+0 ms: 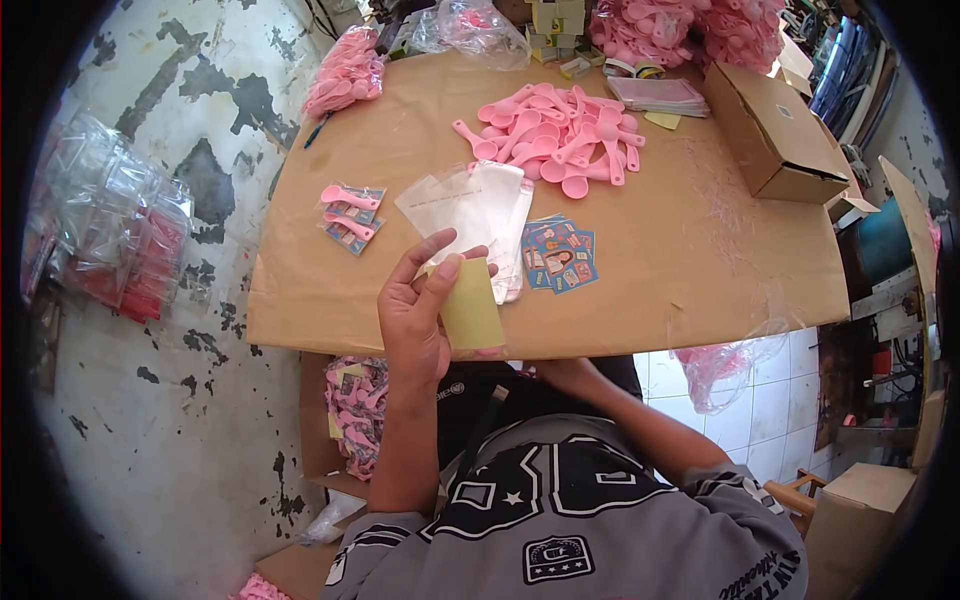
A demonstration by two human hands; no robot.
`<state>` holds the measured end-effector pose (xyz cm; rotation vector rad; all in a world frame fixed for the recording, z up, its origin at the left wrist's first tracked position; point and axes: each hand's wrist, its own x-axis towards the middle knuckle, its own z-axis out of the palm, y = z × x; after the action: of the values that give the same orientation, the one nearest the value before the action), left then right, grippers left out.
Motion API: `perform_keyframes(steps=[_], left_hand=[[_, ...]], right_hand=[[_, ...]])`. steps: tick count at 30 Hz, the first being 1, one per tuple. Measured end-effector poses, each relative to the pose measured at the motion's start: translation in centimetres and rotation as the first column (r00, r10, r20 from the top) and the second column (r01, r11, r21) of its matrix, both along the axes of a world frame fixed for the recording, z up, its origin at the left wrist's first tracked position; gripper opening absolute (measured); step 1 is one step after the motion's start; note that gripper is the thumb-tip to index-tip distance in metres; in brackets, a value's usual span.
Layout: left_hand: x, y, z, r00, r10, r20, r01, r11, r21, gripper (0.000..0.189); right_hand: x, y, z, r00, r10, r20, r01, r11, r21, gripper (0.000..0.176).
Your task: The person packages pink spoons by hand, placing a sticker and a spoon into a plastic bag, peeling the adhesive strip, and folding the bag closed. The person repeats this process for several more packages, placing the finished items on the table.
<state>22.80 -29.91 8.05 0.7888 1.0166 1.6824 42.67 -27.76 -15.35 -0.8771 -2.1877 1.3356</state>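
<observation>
My left hand (418, 310) pinches a pale yellow card (470, 308) under its thumb, close above the table's front edge. A sliver of pink shows at the card's lower end; I cannot make out what it belongs to. My right hand (560, 373) is low at the table edge near my lap, its fingers hidden. Just beyond the left hand lies a stack of clear plastic bags (478, 215). To its right sit blue printed cards (560, 256) in a loose pile. A heap of pink measuring spoons (560, 135) is farther back.
Two spoons on cards (351, 215) lie at the left. A cardboard box (775, 135) stands at the right, bagged pink spoons (345, 72) at the back left. Beneath the table is a box of packed spoons (358, 415). A plastic bag (728, 365) hangs off the right front edge.
</observation>
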Motion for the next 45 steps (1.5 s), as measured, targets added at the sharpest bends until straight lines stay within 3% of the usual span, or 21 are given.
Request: perform_keyframes(steps=[1,2,6,12,26,45], left_hand=[[0.1,-0.1,0.0,1.000,-0.006,0.001,0.006,1.000,-0.002,0.044],[0.1,-0.3,-0.1,1.000,-0.012,0.003,0.012,1.000,-0.006,0.045],[0.1,-0.8,-0.4,1.000,-0.027,-0.013,0.027,0.999,-0.041,0.045],[-0.3,-1.4,-0.3,0.997,-0.042,-0.057,0.037,0.995,-0.088,0.044],[-0.7,-3.9,1.9,0.987,0.004,-0.158,-0.019,0.995,-0.094,0.047],[-1.3,-4.8,0.9,0.988,0.062,-0.141,-0.076,0.992,-0.097,0.049]], right_hand=[[-0.9,1.8,-6.0,0.980,-0.196,-0.027,0.181,0.833,0.523,0.043],[-1.8,3.5,-8.4,0.948,-0.316,-0.022,0.259,0.731,0.632,0.043],[-3.3,7.4,-9.1,0.852,-0.418,0.315,0.260,0.860,0.438,0.043],[-1.8,8.7,-10.6,0.779,-0.447,0.440,0.265,0.871,0.414,0.044],[2.3,6.3,-11.7,0.751,-0.452,0.482,0.280,0.878,0.389,0.044],[4.0,6.0,-11.0,0.737,-0.458,0.498,0.274,0.875,0.399,0.045]])
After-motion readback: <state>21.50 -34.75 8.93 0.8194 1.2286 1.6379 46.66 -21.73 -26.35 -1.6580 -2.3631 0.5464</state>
